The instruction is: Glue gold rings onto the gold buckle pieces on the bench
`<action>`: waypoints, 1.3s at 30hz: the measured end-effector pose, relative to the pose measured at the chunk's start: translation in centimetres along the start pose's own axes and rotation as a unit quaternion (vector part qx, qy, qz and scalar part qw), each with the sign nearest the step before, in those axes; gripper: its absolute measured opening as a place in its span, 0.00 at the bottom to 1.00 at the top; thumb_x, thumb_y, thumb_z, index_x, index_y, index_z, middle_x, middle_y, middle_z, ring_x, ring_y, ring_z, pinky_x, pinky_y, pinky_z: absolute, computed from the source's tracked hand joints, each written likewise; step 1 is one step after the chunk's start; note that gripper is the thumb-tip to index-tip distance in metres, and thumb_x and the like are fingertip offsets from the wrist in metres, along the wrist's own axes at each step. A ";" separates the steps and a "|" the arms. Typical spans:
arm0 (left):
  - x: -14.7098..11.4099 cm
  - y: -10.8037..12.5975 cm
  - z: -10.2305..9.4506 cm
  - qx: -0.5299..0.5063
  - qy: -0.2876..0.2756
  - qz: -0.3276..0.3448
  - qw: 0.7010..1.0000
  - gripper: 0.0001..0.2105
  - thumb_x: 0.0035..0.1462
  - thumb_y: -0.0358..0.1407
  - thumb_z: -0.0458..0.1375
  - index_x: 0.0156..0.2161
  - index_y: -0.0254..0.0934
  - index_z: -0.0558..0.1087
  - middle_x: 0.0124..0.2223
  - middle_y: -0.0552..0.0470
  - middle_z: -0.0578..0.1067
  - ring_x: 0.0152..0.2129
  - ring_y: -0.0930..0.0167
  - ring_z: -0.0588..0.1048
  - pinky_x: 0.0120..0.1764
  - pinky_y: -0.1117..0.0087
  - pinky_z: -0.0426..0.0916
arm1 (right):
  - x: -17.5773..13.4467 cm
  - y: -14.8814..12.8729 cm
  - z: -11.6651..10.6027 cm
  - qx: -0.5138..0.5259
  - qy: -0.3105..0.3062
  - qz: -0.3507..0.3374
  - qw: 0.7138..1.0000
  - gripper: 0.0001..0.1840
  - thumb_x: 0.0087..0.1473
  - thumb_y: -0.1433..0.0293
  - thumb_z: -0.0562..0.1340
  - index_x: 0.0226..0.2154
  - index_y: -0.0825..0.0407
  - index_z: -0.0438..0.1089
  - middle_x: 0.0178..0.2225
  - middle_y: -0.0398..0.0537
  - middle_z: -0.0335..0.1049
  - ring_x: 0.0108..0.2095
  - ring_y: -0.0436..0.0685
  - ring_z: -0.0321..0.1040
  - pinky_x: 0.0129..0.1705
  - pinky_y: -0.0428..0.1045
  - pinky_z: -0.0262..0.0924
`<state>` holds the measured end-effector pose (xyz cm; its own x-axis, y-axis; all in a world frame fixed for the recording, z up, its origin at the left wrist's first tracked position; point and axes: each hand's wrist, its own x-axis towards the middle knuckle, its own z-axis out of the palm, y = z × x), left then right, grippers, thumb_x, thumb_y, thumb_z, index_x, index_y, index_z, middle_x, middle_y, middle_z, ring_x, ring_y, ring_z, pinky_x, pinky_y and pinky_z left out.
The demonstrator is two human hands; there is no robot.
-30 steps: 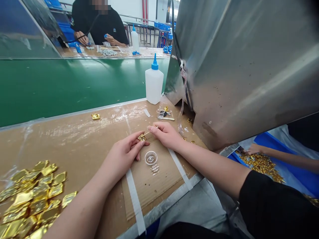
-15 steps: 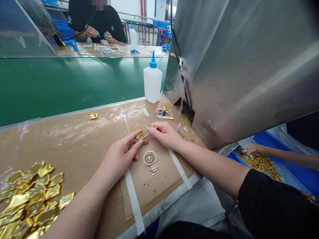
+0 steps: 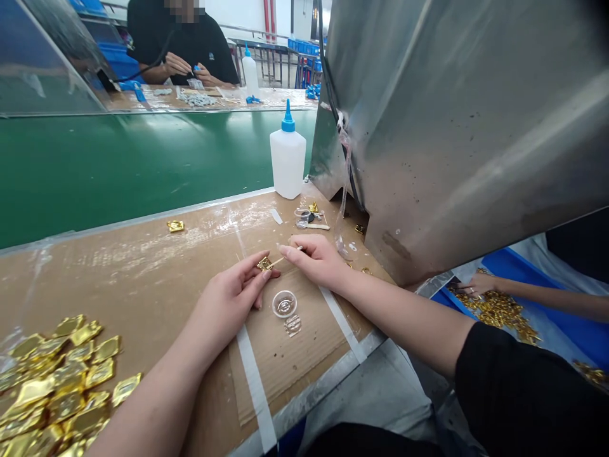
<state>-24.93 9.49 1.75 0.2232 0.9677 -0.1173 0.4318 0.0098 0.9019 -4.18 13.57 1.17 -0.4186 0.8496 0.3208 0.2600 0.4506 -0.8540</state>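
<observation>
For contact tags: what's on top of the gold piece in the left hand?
A stick, held by the right hand, ends at or just over the gold piece; contact is unclear. The left hand covers part of it; its underside is hidden.

Left forearm [image 3: 166,374] and right forearm [image 3: 404,308] bare, angled inward across the person's front. Left hand [image 3: 240,282]: pinched, thumb toward curled fingers. Right hand [image 3: 318,259]: pinched, back upward, thumb pointing left. Hands close together, apart; the right slightly farther forward.
</observation>
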 end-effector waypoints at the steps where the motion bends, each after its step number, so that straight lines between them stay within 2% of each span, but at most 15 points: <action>1: 0.0 0.0 0.0 -0.024 0.004 -0.005 1.000 0.29 0.64 0.51 0.58 0.64 0.37 0.71 0.22 0.58 0.70 0.23 0.67 0.70 0.37 0.64 0.65 | -0.2 -0.4 -0.4 -0.006 -0.030 -0.024 0.999 0.25 0.66 0.60 0.57 0.21 0.50 0.51 0.21 0.37 0.46 0.24 0.48 0.46 0.30 0.48 0.44; 5: 0.2 -0.1 -0.2 -0.128 0.009 -0.030 0.991 0.34 0.61 0.53 0.63 0.65 0.34 0.67 0.37 0.49 0.80 0.21 0.73 0.65 0.29 0.69 0.62 | -1.1 -1.5 -1.4 -0.093 -0.191 -0.106 0.971 0.26 0.66 0.62 0.57 0.19 0.51 0.51 0.19 0.37 0.48 0.23 0.48 0.48 0.30 0.49 0.42; 8: 0.2 -0.4 -0.4 -0.151 0.008 -0.040 0.988 0.36 0.58 0.54 0.65 0.66 0.35 0.67 0.46 0.44 0.81 0.21 0.75 0.63 0.25 0.71 0.60 | -1.2 -2.0 -1.4 -0.225 -0.216 -0.133 0.941 0.28 0.67 0.55 0.58 0.19 0.52 0.57 0.20 0.40 0.56 0.23 0.50 0.52 0.29 0.50 0.38; 11: 0.2 -0.7 -0.5 -0.154 0.022 -0.045 0.987 0.38 0.55 0.55 0.67 0.65 0.37 0.69 0.44 0.44 0.81 0.21 0.76 0.63 0.24 0.73 0.60 | -1.0 -2.8 -2.2 -0.271 -0.195 -0.107 0.936 0.28 0.67 0.49 0.57 0.24 0.52 0.66 0.25 0.44 0.66 0.26 0.52 0.58 0.29 0.49 0.41; 14: 0.3 -1.0 -0.7 -0.169 0.019 -0.043 0.984 0.36 0.54 0.54 0.69 0.63 0.38 0.71 0.46 0.44 0.82 0.20 0.77 0.62 0.22 0.75 0.59 | -1.9 -5.1 -4.6 -0.188 -0.074 -0.043 0.978 0.23 0.73 0.56 0.49 0.38 0.52 0.73 0.36 0.46 0.74 0.34 0.53 0.66 0.35 0.48 0.53; 17: 0.3 -1.2 -0.9 -0.174 0.013 -0.034 0.984 0.31 0.56 0.52 0.68 0.60 0.41 0.73 0.49 0.43 0.81 0.19 0.79 0.61 0.21 0.78 0.57 | -4.7 -7.5 -7.4 -0.182 0.021 0.007 0.983 0.20 0.74 0.61 0.50 0.43 0.52 0.73 0.37 0.46 0.74 0.36 0.52 0.68 0.40 0.48 0.57; 19: 0.3 -1.2 -0.9 -0.175 0.015 -0.030 0.984 0.28 0.57 0.52 0.68 0.59 0.41 0.74 0.50 0.43 0.81 0.19 0.79 0.61 0.20 0.78 0.56 | -7.0 -8.1 -8.6 -0.266 0.010 0.044 0.963 0.15 0.72 0.65 0.55 0.40 0.53 0.74 0.36 0.46 0.73 0.36 0.53 0.68 0.41 0.48 0.58; 22: 0.3 -1.4 -1.0 -0.179 0.022 -0.035 0.983 0.26 0.56 0.51 0.69 0.57 0.42 0.76 0.49 0.44 0.82 0.19 0.79 0.61 0.20 0.78 0.55 | -10.2 -7.0 -8.8 -0.356 -0.031 0.105 0.928 0.10 0.70 0.69 0.58 0.39 0.53 0.74 0.38 0.49 0.72 0.38 0.55 0.69 0.40 0.49 0.58; 24: 0.4 -1.5 -0.9 -0.181 0.027 -0.039 0.982 0.26 0.55 0.51 0.69 0.56 0.43 0.76 0.48 0.44 0.82 0.19 0.79 0.60 0.19 0.78 0.55 | -11.6 -5.4 -8.0 -0.359 -0.046 0.132 0.923 0.07 0.68 0.66 0.62 0.42 0.52 0.74 0.41 0.50 0.72 0.39 0.55 0.70 0.40 0.49 0.60; 26: 0.4 -1.5 -0.9 -0.183 0.030 -0.038 0.982 0.25 0.55 0.50 0.70 0.55 0.44 0.77 0.48 0.45 0.82 0.19 0.79 0.60 0.19 0.78 0.54 | -12.3 -3.9 -7.1 -0.357 -0.043 0.143 0.922 0.10 0.67 0.62 0.64 0.45 0.51 0.72 0.44 0.50 0.72 0.39 0.55 0.70 0.40 0.49 0.61; 31: 0.4 -1.5 -0.7 -0.195 0.023 -0.035 0.980 0.29 0.53 0.50 0.71 0.57 0.42 0.76 0.48 0.43 0.82 0.19 0.79 0.62 0.19 0.79 0.55 | -12.3 -2.1 -6.0 -0.383 -0.028 0.140 0.913 0.10 0.71 0.62 0.58 0.41 0.51 0.70 0.42 0.50 0.71 0.39 0.55 0.69 0.38 0.49 0.58; 34: 0.3 -1.2 -0.4 -0.207 0.029 -0.033 0.977 0.32 0.51 0.50 0.72 0.59 0.41 0.75 0.47 0.42 0.82 0.19 0.78 0.63 0.19 0.79 0.56 | -11.7 -2.2 -6.1 -0.281 -0.010 0.109 0.953 0.11 0.71 0.63 0.57 0.39 0.52 0.68 0.40 0.49 0.70 0.39 0.54 0.66 0.40 0.49 0.58; 36: 0.1 -0.8 -0.2 -0.211 0.038 -0.031 0.976 0.33 0.49 0.51 0.72 0.59 0.40 0.74 0.46 0.43 0.82 0.19 0.77 0.64 0.19 0.77 0.57 | -11.2 -2.6 -5.9 -0.117 0.010 0.095 0.988 0.13 0.71 0.61 0.57 0.37 0.51 0.66 0.36 0.46 0.66 0.36 0.53 0.63 0.38 0.49 0.57; 37: 0.0 -0.6 -0.2 -0.211 0.042 -0.029 0.976 0.34 0.49 0.52 0.72 0.59 0.40 0.74 0.45 0.43 0.82 0.19 0.77 0.64 0.19 0.77 0.57 | -10.8 -2.9 -5.6 -0.011 0.013 0.094 0.995 0.14 0.70 0.58 0.58 0.37 0.51 0.65 0.34 0.44 0.63 0.32 0.52 0.60 0.35 0.48 0.56; 39: -0.2 -0.3 -0.2 -0.209 0.045 -0.021 0.977 0.35 0.49 0.52 0.72 0.59 0.40 0.75 0.44 0.43 0.83 0.19 0.76 0.65 0.19 0.75 0.58 | -10.0 -3.5 -4.8 0.194 -0.002 0.098 0.976 0.19 0.67 0.52 0.61 0.35 0.50 0.62 0.30 0.40 0.57 0.24 0.48 0.53 0.26 0.46 0.49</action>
<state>-25.24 9.29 1.58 0.1270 0.9823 -0.1375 0.0402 0.1334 0.9902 3.23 4.83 2.93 -0.3969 0.9078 0.1358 -0.0143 0.1418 -0.9898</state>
